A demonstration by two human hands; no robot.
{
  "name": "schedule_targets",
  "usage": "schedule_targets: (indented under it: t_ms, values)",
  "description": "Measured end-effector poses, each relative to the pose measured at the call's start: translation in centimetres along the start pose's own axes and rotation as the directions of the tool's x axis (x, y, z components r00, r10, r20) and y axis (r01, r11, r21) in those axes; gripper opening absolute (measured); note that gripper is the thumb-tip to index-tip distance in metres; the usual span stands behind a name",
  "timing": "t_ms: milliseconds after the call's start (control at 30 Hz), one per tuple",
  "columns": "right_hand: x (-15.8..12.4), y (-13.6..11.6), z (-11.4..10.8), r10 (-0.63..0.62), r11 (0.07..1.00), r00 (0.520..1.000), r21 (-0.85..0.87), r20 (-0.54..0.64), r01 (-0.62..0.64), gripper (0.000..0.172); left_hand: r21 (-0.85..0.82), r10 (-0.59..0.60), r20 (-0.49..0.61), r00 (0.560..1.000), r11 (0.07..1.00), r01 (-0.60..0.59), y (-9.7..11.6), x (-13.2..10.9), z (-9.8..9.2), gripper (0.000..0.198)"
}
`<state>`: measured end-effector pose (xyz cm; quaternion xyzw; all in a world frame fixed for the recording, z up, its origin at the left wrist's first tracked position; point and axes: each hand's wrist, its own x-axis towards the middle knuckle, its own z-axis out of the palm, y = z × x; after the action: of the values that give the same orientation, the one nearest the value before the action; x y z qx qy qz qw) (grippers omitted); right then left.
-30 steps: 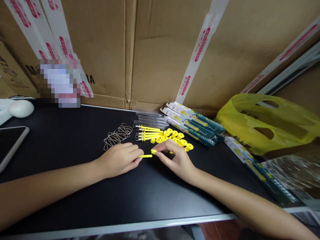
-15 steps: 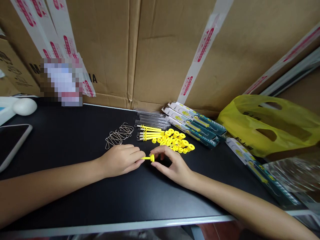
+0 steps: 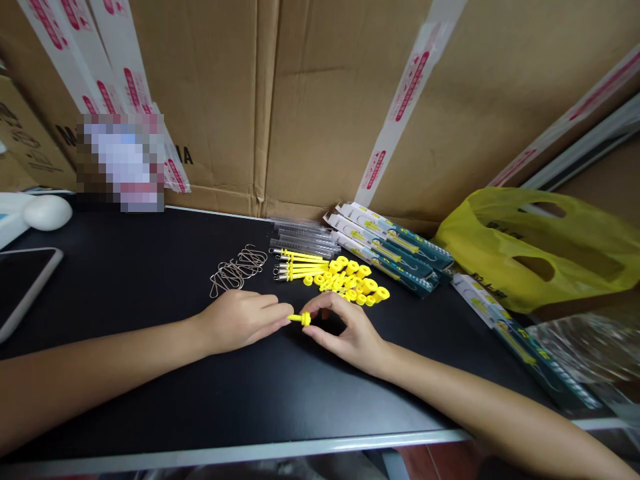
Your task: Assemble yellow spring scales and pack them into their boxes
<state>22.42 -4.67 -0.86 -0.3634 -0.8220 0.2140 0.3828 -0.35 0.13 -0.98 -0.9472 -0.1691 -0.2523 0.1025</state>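
My left hand point(image 3: 246, 319) is closed around a thin yellow plastic rod point(image 3: 296, 319), most of it hidden in the fingers. On the rod's right end sits a flanged yellow cap point(image 3: 306, 319). The thumb and fingertips of my right hand point(image 3: 350, 330) pinch this cap, the rest of that hand curving in a loop. Just beyond the hands lie several yellow rods point(image 3: 307, 272) with metal springs at their left ends. Loose yellow caps and rings point(image 3: 369, 286) are heaped to their right. A tangle of metal wire hooks point(image 3: 239, 268) rests behind my left hand.
Clear plastic tubes point(image 3: 305, 238) lie behind the rods. Printed spring scale boxes point(image 3: 393, 243) are stacked beside them, and another box point(image 3: 525, 347) lies farther right by a yellow plastic bag point(image 3: 540, 267). A phone point(image 3: 27, 283) is at left. Large cartons point(image 3: 210, 100) wall off the back.
My left fingers have shifted slightly to the right along the rod, so less of it shows. My right hand stays at the cap almost unmoved.
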Motion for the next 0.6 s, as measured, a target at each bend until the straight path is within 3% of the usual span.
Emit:
schedule_targets:
  t_ms: [167, 600]
  values:
    - [0.0, -0.2, -0.1, 0.014, 1.000, 0.997, 0.025, -0.078, -0.012, 0.014, -0.015, -0.007, -0.026, 1.000, 1.000, 0.006, 0.0, 0.0, 0.0, 0.023]
    - [-0.3, -1.1, 0.5, 0.150, 0.961, 0.970, 0.202, 0.190, -0.188, 0.012, 0.038, 0.086, -0.039, 0.995, 0.996, -0.085, 0.6, 0.2, -0.3, 0.018]
